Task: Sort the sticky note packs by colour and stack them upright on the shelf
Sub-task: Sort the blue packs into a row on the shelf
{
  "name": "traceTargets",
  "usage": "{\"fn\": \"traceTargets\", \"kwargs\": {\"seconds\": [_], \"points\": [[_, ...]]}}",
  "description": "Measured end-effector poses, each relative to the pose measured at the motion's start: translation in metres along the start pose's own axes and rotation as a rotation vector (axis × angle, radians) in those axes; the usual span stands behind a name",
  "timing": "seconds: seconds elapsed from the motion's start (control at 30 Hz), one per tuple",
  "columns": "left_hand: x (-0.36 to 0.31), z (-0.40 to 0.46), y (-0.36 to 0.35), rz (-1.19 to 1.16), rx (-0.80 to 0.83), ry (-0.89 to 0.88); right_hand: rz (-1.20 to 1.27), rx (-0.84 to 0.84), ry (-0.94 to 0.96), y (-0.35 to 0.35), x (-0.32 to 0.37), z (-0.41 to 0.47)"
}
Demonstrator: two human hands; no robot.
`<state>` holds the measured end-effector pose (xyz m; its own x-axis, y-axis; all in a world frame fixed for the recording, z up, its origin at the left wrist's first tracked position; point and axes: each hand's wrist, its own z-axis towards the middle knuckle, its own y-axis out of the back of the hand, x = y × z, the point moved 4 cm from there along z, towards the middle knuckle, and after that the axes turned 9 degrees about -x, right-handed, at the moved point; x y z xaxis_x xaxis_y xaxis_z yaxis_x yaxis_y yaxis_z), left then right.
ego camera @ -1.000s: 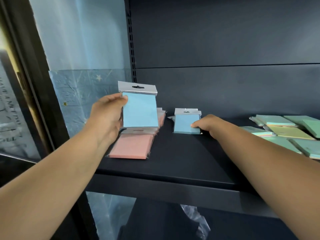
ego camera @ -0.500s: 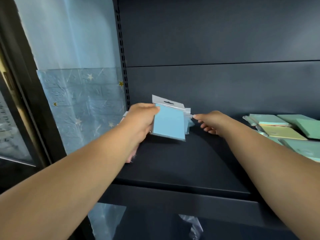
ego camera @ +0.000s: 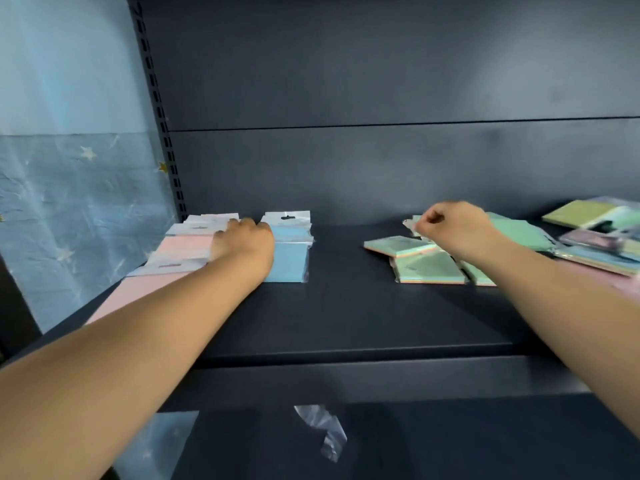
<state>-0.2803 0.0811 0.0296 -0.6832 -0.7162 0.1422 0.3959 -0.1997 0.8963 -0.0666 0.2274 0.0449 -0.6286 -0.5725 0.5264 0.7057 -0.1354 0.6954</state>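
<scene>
Two blue sticky note packs (ego camera: 289, 251), each in clear wrap with a white hang tab, lie overlapped on the dark shelf (ego camera: 346, 317), left of centre. Pink packs (ego camera: 180, 249) lie just beside them on the left, touching the shelf's left edge. Green packs (ego camera: 429, 268) lie scattered flat on the right, with a yellow-green pack (ego camera: 575, 213) and mixed-colour packs (ego camera: 595, 258) farther right. A slotted upright (ego camera: 157, 109) stands at the far left corner beside star-patterned blue paper (ego camera: 79, 209). The left hand (ego camera: 242, 245) rests palm down across the pink and blue packs, fingers curled over their tabs; whether it grips one cannot be told. The right hand (ego camera: 453, 228) is clenched, pinching a green pack's tab (ego camera: 412, 224).
</scene>
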Motion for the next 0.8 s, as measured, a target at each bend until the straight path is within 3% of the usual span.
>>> {"fn": "traceTargets", "kwargs": {"seconds": [0.1, 0.27, 0.43, 0.8], "points": [[-0.016, -0.015, 0.027, -0.073, -0.099, -0.09, -0.184, 0.0, 0.038, 0.015, -0.011, -0.018], [-0.067, -0.065, 0.073, -0.214, -0.303, -0.49, -0.469, -0.01, 0.19, 0.045, -0.014, -0.058], [-0.118, -0.098, 0.098, -0.325, -0.386, -0.78, -0.607, -0.091, 0.188, 0.092, -0.028, -0.101], [-0.243, -0.212, 0.147, -0.616, -0.375, -0.946, -0.634, -0.226, -0.016, 0.229, -0.129, -0.193]]}}
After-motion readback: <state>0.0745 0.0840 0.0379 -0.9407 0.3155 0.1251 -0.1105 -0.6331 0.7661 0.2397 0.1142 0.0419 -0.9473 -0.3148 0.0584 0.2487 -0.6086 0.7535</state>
